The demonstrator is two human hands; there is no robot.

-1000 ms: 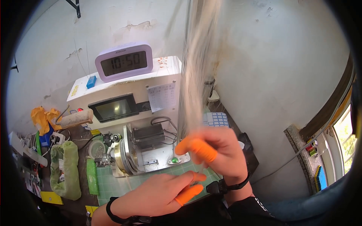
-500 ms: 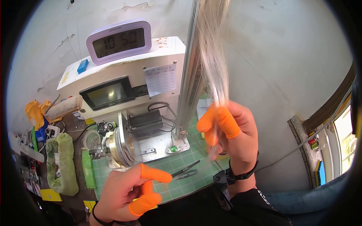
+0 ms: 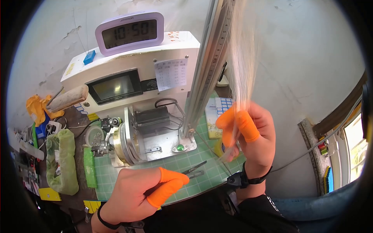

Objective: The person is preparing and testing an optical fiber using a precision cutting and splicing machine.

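Note:
My right hand [image 3: 254, 130], with orange finger cots, is closed on a bundle of fine, pale, translucent strands [image 3: 241, 73]. The strands fan out upward past the top of the view, and a short end pokes out below the fingers. To the lower left, my left hand [image 3: 142, 192] has its orange-capped thumb and forefinger pinched together. Whether something thin sits between those tips cannot be made out. Just beyond them, a pair of dark snips [image 3: 194, 169] lies on the green gridded cutting mat [image 3: 171, 160].
Behind the mat stands a white machine [image 3: 136, 62] with a screen, a winding wheel [image 3: 123, 145] and a tall metal rail [image 3: 206, 73]. A lilac clock [image 3: 130, 33] rests on top. At left lie a green cloth-lined tray [image 3: 61, 163] and tools; a cable [image 3: 307, 153] crosses at right.
My left thumb and forefinger have come together from apart. The right hand keeps its hold on the strands, which now hang more spread. The view has shifted slightly.

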